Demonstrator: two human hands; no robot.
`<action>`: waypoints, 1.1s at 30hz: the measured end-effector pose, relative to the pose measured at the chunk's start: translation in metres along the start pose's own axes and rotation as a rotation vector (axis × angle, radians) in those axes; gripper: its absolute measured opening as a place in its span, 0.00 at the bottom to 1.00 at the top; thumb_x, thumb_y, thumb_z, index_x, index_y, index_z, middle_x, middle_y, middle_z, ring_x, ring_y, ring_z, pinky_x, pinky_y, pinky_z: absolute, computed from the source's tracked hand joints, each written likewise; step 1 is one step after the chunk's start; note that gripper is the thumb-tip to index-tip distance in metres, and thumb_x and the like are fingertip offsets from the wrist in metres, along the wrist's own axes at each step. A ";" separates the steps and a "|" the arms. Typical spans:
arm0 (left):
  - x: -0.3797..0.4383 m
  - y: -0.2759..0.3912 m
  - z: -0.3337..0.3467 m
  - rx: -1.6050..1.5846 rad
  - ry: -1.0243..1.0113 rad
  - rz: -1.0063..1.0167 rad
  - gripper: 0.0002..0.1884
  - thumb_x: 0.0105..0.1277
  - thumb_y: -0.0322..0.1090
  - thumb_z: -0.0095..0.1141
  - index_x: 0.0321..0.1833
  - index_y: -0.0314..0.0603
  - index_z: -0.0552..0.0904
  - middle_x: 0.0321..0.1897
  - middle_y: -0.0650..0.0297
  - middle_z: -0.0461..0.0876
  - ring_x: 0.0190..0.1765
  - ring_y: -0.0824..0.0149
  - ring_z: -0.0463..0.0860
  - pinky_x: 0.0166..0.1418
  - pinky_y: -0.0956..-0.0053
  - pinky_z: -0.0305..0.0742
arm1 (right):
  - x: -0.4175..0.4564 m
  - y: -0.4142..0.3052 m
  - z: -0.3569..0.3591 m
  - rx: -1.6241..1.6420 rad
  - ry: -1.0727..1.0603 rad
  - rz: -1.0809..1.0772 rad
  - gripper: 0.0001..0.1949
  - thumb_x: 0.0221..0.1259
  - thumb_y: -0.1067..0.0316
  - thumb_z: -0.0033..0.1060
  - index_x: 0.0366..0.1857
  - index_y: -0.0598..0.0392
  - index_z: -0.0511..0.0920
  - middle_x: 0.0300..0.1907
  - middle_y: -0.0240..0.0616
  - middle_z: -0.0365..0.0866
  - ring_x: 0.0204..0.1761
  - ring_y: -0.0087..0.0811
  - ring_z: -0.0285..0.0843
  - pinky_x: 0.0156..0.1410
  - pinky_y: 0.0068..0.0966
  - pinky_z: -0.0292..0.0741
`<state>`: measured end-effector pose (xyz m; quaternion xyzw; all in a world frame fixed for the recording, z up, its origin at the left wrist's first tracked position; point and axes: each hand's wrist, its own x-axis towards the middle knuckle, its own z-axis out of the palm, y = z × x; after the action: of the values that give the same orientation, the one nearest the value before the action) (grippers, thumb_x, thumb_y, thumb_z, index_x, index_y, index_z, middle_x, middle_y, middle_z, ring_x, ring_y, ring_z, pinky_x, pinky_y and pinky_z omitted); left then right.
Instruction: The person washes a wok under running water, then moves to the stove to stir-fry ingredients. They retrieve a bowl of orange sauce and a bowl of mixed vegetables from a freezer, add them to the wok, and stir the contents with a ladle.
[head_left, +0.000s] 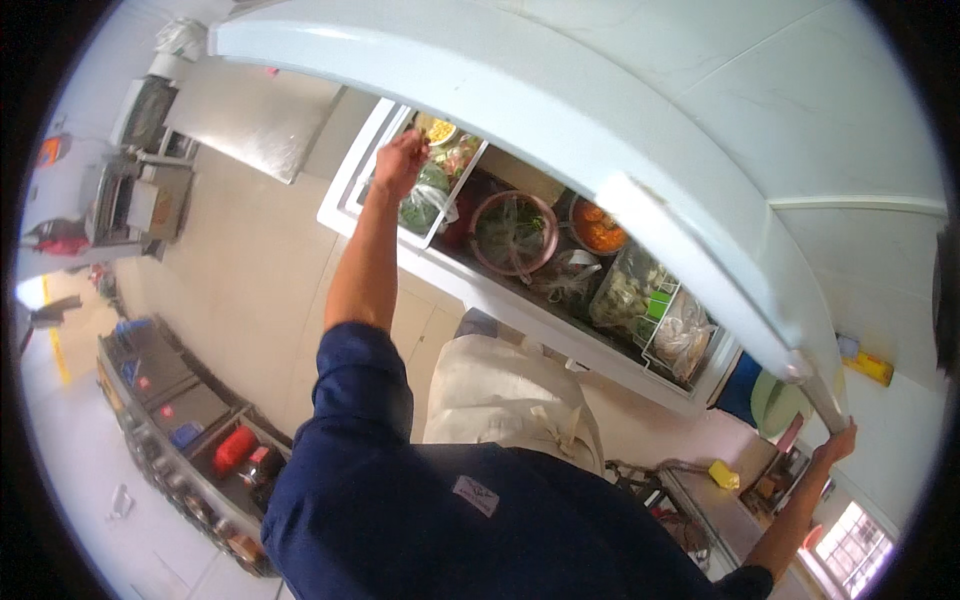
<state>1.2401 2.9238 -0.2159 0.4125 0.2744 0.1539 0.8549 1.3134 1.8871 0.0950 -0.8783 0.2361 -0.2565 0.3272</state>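
A white chest freezer (480, 289) stands before me with its lid (480, 82) raised. My right hand (836, 442) grips the lid's edge at the far right. Over the freezer's left end is my left hand (403, 161), its fingers curled; whether they hold anything is hidden. Close by it are a bowl of yellow food (439, 131) and a plastic bag of greens (425, 199) in a wire basket (459, 187). The middle holds a pinkish round pot (553, 225) with bagged greens and a container of reddish-orange food (598, 229).
On the freezer's right are a bag of pale food (626, 289) and a wire basket with a clear bag (682, 337). A steel table (255, 105) stands at upper left. Shelving with jars (187, 412) runs along the lower left. A yellow packet (724, 475) lies on the counter (697, 495) at right.
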 end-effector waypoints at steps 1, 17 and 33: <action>-0.037 -0.004 -0.006 -0.051 -0.064 0.029 0.08 0.74 0.31 0.56 0.37 0.32 0.80 0.29 0.64 0.77 0.29 0.70 0.73 0.35 0.77 0.67 | -0.012 0.006 -0.002 -0.011 -0.023 0.005 0.20 0.69 0.62 0.49 0.55 0.63 0.82 0.52 0.50 0.82 0.51 0.43 0.82 0.56 0.38 0.79; -0.697 -0.128 -0.062 -0.445 0.801 0.034 0.09 0.74 0.33 0.58 0.50 0.35 0.81 0.36 0.65 0.81 0.34 0.76 0.78 0.36 0.84 0.75 | -0.344 0.120 0.183 -0.352 -1.434 0.258 0.23 0.76 0.47 0.39 0.52 0.56 0.77 0.50 0.44 0.79 0.52 0.40 0.76 0.58 0.36 0.72; -1.348 -0.111 -0.182 -0.122 1.763 1.056 0.06 0.72 0.29 0.56 0.40 0.33 0.81 0.33 0.63 0.79 0.29 0.75 0.72 0.33 0.81 0.66 | -0.669 0.021 0.203 -0.580 -1.770 -0.109 0.20 0.74 0.44 0.43 0.49 0.51 0.74 0.46 0.40 0.76 0.49 0.40 0.76 0.47 0.37 0.72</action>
<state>0.0547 2.3090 0.0649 0.1766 0.5796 0.7719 0.1923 0.9252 2.3551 -0.2504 -0.8112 -0.0861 0.5603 0.1435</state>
